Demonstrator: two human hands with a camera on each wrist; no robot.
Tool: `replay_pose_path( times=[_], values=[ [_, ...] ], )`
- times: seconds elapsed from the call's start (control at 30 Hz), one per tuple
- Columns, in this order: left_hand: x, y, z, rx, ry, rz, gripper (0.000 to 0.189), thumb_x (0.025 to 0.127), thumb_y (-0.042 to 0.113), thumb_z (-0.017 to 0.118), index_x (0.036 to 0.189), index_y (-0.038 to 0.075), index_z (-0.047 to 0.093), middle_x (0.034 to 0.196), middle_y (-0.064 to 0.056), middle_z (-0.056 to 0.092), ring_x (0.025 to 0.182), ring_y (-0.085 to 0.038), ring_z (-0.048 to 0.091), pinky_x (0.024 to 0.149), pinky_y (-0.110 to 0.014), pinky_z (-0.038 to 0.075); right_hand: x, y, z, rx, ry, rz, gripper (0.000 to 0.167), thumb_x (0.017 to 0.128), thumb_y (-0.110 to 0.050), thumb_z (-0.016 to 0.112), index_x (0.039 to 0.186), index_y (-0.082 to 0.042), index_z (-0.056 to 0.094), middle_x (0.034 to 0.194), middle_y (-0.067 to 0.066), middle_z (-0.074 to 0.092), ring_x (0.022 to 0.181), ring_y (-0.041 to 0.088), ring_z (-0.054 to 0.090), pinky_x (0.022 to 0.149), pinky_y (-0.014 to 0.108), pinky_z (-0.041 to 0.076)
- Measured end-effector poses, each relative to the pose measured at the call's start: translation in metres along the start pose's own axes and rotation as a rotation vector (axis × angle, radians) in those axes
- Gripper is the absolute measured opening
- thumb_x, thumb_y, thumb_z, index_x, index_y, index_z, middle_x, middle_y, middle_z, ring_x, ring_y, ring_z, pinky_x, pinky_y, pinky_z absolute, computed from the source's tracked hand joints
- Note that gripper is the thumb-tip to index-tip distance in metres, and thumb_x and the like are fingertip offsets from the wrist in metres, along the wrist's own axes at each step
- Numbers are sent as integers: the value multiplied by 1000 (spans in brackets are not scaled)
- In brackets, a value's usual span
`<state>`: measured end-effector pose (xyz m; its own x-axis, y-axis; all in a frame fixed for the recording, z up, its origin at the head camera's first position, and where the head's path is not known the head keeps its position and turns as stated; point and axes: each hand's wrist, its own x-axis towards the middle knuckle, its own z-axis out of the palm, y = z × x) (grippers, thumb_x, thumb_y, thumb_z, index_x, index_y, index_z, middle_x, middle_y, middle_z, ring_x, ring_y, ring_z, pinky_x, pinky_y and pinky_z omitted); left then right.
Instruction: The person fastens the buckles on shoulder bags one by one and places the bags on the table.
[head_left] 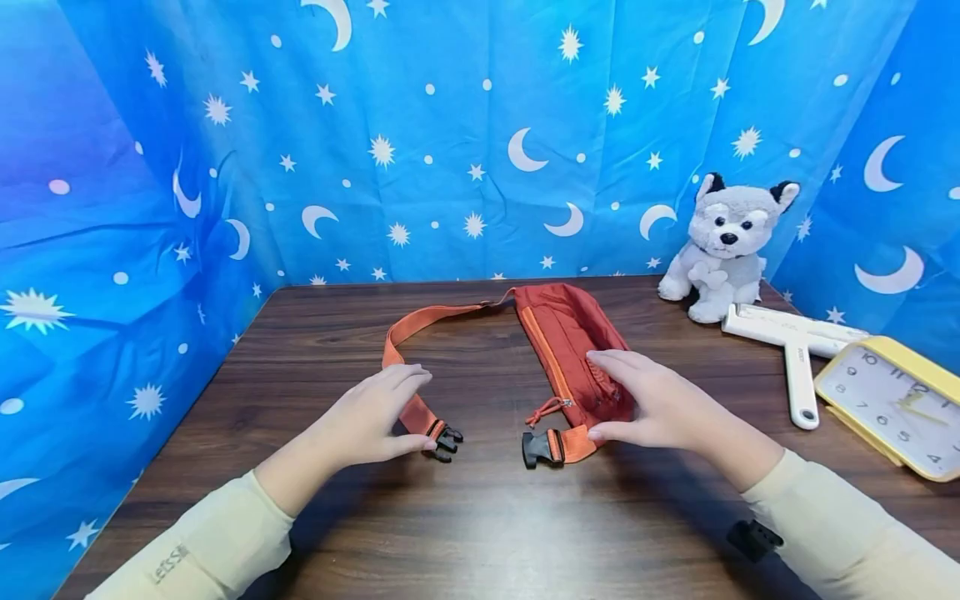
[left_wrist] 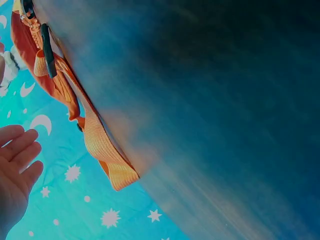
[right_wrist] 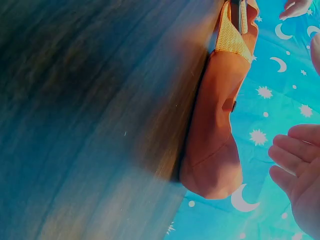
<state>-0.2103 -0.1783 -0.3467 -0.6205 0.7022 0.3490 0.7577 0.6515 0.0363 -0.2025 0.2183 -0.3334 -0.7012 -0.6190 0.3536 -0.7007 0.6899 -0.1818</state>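
A red waist bag (head_left: 558,350) lies on the table with its orange strap (head_left: 431,320) curving out to the left. The strap ends in a black pronged buckle half (head_left: 447,440); opposite it, a black socket half (head_left: 542,450) sits on a short orange strap at the bag's near end. My left hand (head_left: 367,417) is beside the pronged half and overlaps the strap, fingers extended and thumb apart. Over the bag's right side is my right hand (head_left: 663,404), fingers loosely straight. Both wrist views show the hands holding nothing and apart from the bag.
At the back right sits a grey and white plush husky (head_left: 723,250). A white T-shaped tool (head_left: 801,367) lies in front of it, with a yellow clock (head_left: 896,404) at the table's right. Behind the table hangs a blue curtain (head_left: 450,167) with moons and stars.
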Motion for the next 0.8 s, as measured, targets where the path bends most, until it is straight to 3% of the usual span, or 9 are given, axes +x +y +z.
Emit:
replay_pose_path(
  times=[0.2, 0.6, 0.8],
  values=[
    [1, 0, 0, -33, -22, 35, 77, 73, 49, 76, 127, -1, 51, 125, -12, 53, 119, -23, 47, 95, -43, 40, 2, -1, 2, 19, -9, 1, 89, 72, -59, 71, 134, 1, 46, 132, 15, 50, 123, 30, 45, 98, 48, 37],
    [5, 2, 0, -49, -133, 18, 79, 72, 45, 78, 129, 0, 49, 126, -13, 52, 118, -24, 47, 95, -42, 41, 4, -4, 9, 71, -67, 13, 81, 72, -45, 78, 132, 0, 48, 131, 14, 51, 122, 30, 45, 97, 48, 38],
    [5, 4, 3, -51, -167, 3, 80, 70, 41, 82, 129, -2, 49, 126, -13, 52, 120, -26, 46, 96, -42, 40, 2, -5, 15, 105, -83, -21, 73, 74, -42, 77, 128, 1, 53, 125, 13, 55, 117, 27, 50, 94, 47, 40]
  ],
)
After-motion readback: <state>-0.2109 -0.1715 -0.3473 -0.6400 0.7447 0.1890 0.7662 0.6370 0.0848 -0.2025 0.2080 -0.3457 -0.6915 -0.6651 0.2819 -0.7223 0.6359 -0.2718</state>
